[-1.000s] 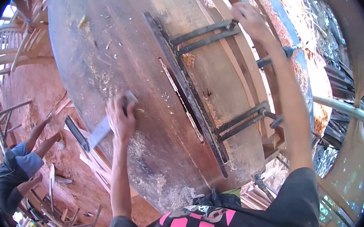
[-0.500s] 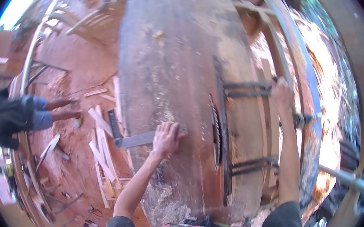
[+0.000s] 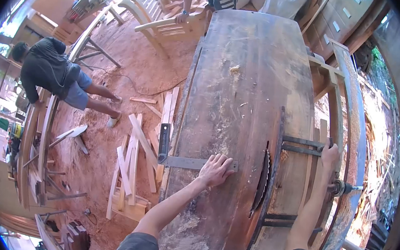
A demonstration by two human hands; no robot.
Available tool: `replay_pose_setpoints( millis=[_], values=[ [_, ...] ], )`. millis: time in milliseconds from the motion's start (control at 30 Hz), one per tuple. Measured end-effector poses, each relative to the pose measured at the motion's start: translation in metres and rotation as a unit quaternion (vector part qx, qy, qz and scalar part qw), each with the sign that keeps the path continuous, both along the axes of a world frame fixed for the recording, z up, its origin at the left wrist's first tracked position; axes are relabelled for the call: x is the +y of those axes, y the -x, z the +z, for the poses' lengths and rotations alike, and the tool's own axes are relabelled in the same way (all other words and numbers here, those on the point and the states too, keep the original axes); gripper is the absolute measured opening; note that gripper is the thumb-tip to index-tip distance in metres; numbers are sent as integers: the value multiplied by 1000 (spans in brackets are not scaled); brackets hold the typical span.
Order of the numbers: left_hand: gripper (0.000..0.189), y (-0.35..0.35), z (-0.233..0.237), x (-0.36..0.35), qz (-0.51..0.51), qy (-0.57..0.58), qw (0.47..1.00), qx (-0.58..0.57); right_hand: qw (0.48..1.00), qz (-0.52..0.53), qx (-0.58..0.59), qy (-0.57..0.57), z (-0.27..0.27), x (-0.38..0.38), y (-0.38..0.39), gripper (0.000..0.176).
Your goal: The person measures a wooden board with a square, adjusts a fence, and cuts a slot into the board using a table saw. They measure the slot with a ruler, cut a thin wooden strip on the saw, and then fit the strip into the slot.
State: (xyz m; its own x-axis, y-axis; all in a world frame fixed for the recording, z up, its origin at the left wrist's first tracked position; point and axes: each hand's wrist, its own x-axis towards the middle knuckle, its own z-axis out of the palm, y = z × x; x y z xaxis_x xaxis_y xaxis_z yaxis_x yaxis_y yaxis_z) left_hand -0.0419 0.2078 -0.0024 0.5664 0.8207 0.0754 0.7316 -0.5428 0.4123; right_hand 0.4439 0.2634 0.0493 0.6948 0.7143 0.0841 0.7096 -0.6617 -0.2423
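Note:
A wooden saw table (image 3: 241,95) with a circular saw blade (image 3: 262,181) set in a slot stands in front of me. My left hand (image 3: 215,170) bends its fingers over the steel blade of a try square (image 3: 184,162), holding it against the tabletop. The square's dark stock hangs along the table's left edge. To the right of the saw blade runs a long dark fence bar (image 3: 275,146) with paired metal arms. My right hand (image 3: 330,154) is closed around the outer end of the far pair of arms (image 3: 301,145).
Wood offcuts (image 3: 134,152) lie on the reddish ground at left. A co-worker (image 3: 58,75) bends over a bench further left. Another person's hand (image 3: 181,17) touches a wooden chair frame (image 3: 170,30) beyond the table. A shaft with a metal fitting (image 3: 341,188) sits at right.
My view has swung, so the table appears further right and lower, and more shows beyond it. Both hands keep their places on the square and the fence arm.

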Motion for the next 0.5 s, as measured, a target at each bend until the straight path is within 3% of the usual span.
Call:
replay_pose_setpoints(
  millis=[33,100,133,167,200,233,267,333,500],
  values=[
    [50,-1,-1,1,0,-11,1000,-2,1000,-1,-1,-3,0,2,-8,54],
    [50,1,-1,3,2,-20,1000,-3,979,134,154,31,-8,4,-50,48],
    [49,1,-2,3,-3,-28,1000,-11,978,140,152,36,-18,7,-74,48],
    [49,3,-2,2,-6,-35,999,-18,939,214,270,1,-31,10,-99,44],
    [49,5,2,3,3,-27,999,-20,878,282,385,-30,-11,15,-80,42],
    [48,4,3,4,-2,-16,1000,-11,800,212,560,-24,9,12,-63,35],
    [47,4,4,3,-9,-2,1000,-4,801,210,560,-5,4,17,-60,35],
    [46,7,3,4,-12,5,1000,4,691,153,676,-205,-19,5,-56,32],
    [41,-1,-4,5,2,-2,1000,10,723,147,634,-232,-33,7,-64,31]
  ],
)
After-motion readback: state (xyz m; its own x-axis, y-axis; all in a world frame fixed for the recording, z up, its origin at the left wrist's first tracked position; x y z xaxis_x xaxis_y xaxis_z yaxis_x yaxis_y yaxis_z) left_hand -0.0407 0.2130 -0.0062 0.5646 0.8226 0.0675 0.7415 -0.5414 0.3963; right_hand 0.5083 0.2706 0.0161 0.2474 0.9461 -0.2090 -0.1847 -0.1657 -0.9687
